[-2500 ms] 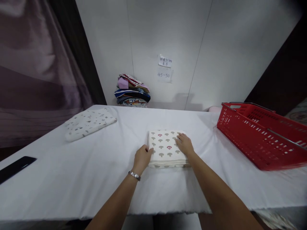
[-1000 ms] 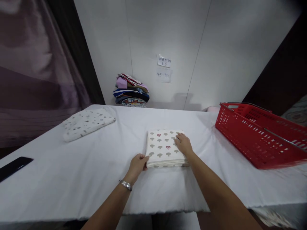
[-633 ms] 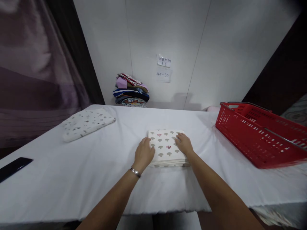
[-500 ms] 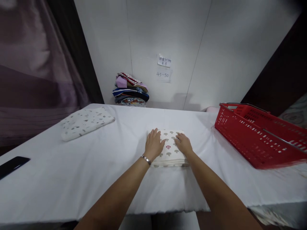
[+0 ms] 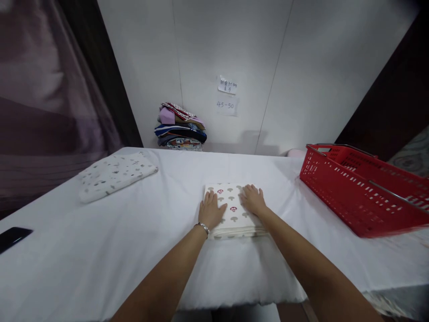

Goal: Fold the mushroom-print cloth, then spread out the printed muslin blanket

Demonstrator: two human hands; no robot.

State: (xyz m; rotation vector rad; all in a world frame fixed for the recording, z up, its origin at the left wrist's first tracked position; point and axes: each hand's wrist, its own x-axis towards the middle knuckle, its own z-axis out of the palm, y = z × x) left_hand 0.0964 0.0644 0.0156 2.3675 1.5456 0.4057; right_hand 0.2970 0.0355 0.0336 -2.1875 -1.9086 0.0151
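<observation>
A folded cream cloth with a mushroom print (image 5: 232, 203) lies on the white table (image 5: 134, 232) in front of me. My left hand (image 5: 212, 211) rests flat on its left half, fingers stretched out; a silver bracelet is on that wrist. On the cloth's right half my right hand (image 5: 252, 200) lies palm down with the fingers spread. Neither hand grips anything.
A red plastic basket (image 5: 362, 192) stands at the right of the table. A folded white spotted cloth (image 5: 115, 174) lies at the far left, a dark phone (image 5: 13, 237) at the left edge. A stack of coloured folded cloths (image 5: 180, 127) sits against the back wall under paper notes (image 5: 227, 96).
My left hand moved from the cloth's left edge up onto its top and now lies flat there. The right hand stayed on the cloth.
</observation>
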